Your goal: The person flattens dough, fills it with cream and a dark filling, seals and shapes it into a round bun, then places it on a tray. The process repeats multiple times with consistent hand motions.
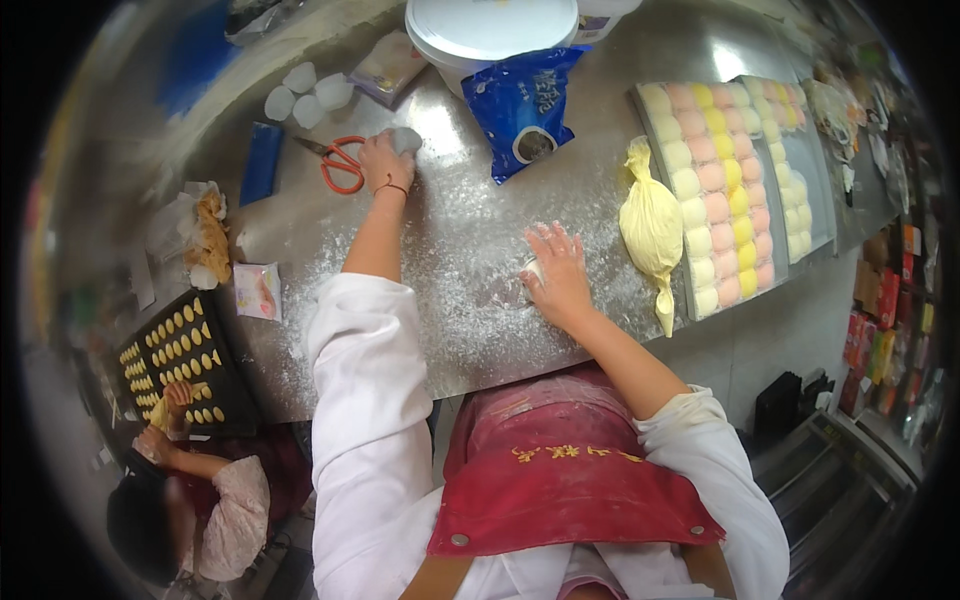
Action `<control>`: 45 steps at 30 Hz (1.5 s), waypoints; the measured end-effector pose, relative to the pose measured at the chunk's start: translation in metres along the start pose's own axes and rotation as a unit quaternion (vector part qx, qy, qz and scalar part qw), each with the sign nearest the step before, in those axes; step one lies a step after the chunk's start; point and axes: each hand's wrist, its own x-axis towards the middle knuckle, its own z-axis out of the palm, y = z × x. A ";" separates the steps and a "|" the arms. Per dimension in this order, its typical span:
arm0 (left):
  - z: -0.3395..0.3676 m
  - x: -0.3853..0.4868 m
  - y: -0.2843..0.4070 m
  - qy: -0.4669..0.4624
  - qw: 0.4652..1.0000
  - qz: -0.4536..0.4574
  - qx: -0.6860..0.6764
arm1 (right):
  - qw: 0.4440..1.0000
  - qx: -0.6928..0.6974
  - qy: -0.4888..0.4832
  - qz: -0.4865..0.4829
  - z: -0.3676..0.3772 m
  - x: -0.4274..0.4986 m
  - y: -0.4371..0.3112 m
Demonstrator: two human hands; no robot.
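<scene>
My left hand reaches to the far side of the steel table and has its fingers on a translucent cup liner. Right beside it lie scissors with orange handles. My right hand, dusted with white flour, is curled over a small white piece of dough, which its fingers partly hide. Flour is scattered over the table around both arms. To the right lies a tied piping bag of pale yellow filling. Several more cup liners sit beyond my left hand.
Trays hold rows of white, pink and yellow balls at right. A blue bag leans on a white bucket. At left, another person's hands hold a piping bag over a black tray of yellow ovals.
</scene>
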 end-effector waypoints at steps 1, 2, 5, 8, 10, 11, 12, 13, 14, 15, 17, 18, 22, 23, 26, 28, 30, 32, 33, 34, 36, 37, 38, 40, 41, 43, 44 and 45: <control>-0.002 -0.003 0.000 -0.002 0.999 -0.020 -0.030 | 0.999 0.034 0.031 0.001 -0.003 -0.002 0.001; -0.004 -0.006 0.003 -0.004 0.997 -0.039 -0.060 | 0.997 0.068 0.037 0.026 -0.006 -0.003 0.001; -0.015 -0.039 0.025 -0.059 0.887 -0.221 -0.401 | 0.985 0.141 0.101 0.002 -0.016 0.004 -0.006; -0.038 -0.106 0.050 -0.193 0.594 -0.323 -0.711 | 0.983 0.137 0.112 -0.043 -0.023 0.013 -0.024; -0.055 -0.143 0.062 -0.262 0.511 -0.402 -0.714 | 0.988 0.107 0.086 -0.072 -0.026 0.014 -0.036; -0.064 -0.156 0.064 -0.280 0.508 -0.392 -0.713 | 0.988 0.093 0.077 -0.095 -0.027 0.012 -0.039; -0.071 -0.166 0.066 -0.299 0.505 -0.387 -0.712 | 0.989 0.083 0.065 -0.104 -0.028 0.010 -0.040; -0.078 -0.175 0.067 -0.318 0.501 -0.384 -0.708 | 0.988 0.074 0.057 -0.122 -0.029 0.006 -0.040; -0.084 -0.185 0.068 -0.323 0.503 -0.378 -0.707 | 0.989 0.063 0.041 -0.129 -0.029 0.001 -0.038; -0.088 -0.194 0.067 -0.329 0.506 -0.377 -0.703 | 0.982 0.084 0.043 -0.162 -0.028 -0.005 -0.035; -0.094 -0.210 0.062 -0.322 0.518 -0.376 -0.697 | 0.970 0.119 0.029 -0.210 -0.025 -0.021 -0.028; -0.094 -0.217 0.060 -0.309 0.529 -0.376 -0.696 | 0.964 0.215 -0.021 -0.152 -0.023 -0.032 -0.025; -0.096 -0.241 0.049 -0.452 0.447 -0.369 -0.678 | 0.796 0.567 -0.192 0.091 -0.010 -0.075 -0.011; -0.096 -0.246 0.049 -0.495 0.426 -0.383 -0.653 | 0.713 0.651 -0.219 0.140 -0.007 -0.082 -0.005; -0.093 -0.261 0.063 -0.426 0.480 -0.455 -0.617 | 0.717 0.637 -0.203 0.197 0.004 -0.090 0.012; -0.085 -0.262 0.078 -0.342 0.561 -0.417 -0.627 | 0.776 0.574 -0.123 0.232 0.013 -0.085 0.020; -0.070 -0.252 0.090 -0.266 0.798 -0.305 -0.446 | 0.818 0.523 0.005 0.240 0.023 -0.074 0.021; -0.054 -0.237 0.098 -0.182 0.911 -0.196 -0.314 | 0.847 0.460 0.111 0.243 0.030 -0.056 0.023; -0.047 -0.229 0.101 -0.149 0.934 -0.169 -0.278 | 0.854 0.424 0.155 0.258 0.032 -0.047 0.025; -0.042 -0.223 0.104 -0.124 0.951 -0.154 -0.238 | 0.854 0.408 0.193 0.258 0.033 -0.038 0.027; -0.034 -0.214 0.107 -0.142 0.948 -0.175 -0.224 | 0.866 0.386 0.204 0.243 0.032 -0.028 0.033; -0.032 -0.212 0.108 -0.144 0.947 -0.181 -0.223 | 0.872 0.374 0.215 0.231 0.032 -0.025 0.035; -0.030 -0.211 0.109 -0.156 0.949 -0.183 -0.206 | 0.874 0.361 0.203 0.255 0.032 -0.023 0.036; -0.026 -0.209 0.108 -0.156 0.955 -0.168 -0.188 | 0.882 0.341 0.205 0.253 0.034 -0.020 0.039; -0.025 -0.208 0.108 -0.170 0.955 -0.173 -0.170 | 0.889 0.319 0.207 0.256 0.036 -0.019 0.040; -0.021 -0.208 0.105 -0.206 0.950 -0.190 -0.138 | 0.902 0.281 0.210 0.250 0.041 -0.018 0.041; -0.020 -0.209 0.103 -0.154 0.969 -0.135 -0.134 | 0.903 0.282 0.218 0.241 0.043 -0.018 0.041; -0.018 -0.211 0.102 -0.104 0.983 -0.081 -0.131 | 0.902 0.282 0.223 0.239 0.044 -0.018 0.042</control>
